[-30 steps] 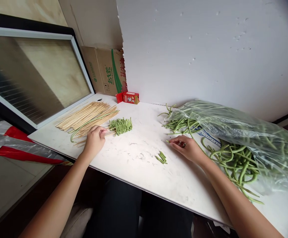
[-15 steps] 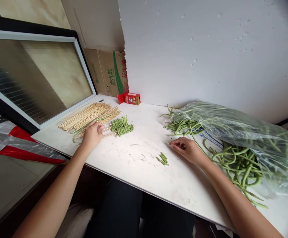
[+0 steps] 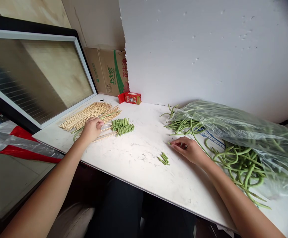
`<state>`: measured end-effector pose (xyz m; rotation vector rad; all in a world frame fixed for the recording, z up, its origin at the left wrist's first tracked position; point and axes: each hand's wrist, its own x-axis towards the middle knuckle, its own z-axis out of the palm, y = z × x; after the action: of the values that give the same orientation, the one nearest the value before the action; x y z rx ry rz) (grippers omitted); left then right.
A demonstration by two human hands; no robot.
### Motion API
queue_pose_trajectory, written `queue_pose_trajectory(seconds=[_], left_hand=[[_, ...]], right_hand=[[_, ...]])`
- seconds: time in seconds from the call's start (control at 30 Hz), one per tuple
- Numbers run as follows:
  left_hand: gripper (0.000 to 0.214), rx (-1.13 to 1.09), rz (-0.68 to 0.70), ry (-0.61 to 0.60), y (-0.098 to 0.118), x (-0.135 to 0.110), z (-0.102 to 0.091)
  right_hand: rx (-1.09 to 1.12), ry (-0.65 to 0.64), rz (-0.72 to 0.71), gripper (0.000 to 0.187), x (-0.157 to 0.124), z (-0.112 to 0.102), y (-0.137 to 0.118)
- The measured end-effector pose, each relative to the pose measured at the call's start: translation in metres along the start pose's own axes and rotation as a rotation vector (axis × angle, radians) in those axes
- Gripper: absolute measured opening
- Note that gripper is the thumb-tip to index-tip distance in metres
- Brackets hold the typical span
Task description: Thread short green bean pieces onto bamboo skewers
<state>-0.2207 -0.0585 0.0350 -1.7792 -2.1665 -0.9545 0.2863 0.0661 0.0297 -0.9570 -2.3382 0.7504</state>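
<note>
My left hand (image 3: 91,128) rests on the white table (image 3: 139,155) with its fingers pinched on a bamboo skewer, beside the skewers loaded with short green bean pieces (image 3: 122,126). Behind it lies a pile of bare bamboo skewers (image 3: 89,114). My right hand (image 3: 187,149) lies on the table with fingers curled, a thin green bean piece at its fingertips. A few cut bean pieces (image 3: 164,158) lie just left of it. Long green beans (image 3: 235,162) spill from a clear plastic bag (image 3: 233,127) at the right.
A glass-topped freezer (image 3: 34,72) stands at the left. A cardboard box (image 3: 109,71) and a small red carton (image 3: 130,98) sit at the back by the white wall. A red and clear plastic bag (image 3: 15,145) lies below the table's left edge.
My left hand has slid slightly up towards the bare skewers, still at the loaded skewers. My right hand has barely moved.
</note>
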Motion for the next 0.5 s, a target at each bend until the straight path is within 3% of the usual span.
queue_pose_trajectory(seconds=[0.5], left_hand=[[0.016,-0.01,-0.045,0.017,-0.01,-0.015,0.011]], right_hand=[[-0.011,-0.006,0.013,0.051,-0.001,0.0,-0.002]])
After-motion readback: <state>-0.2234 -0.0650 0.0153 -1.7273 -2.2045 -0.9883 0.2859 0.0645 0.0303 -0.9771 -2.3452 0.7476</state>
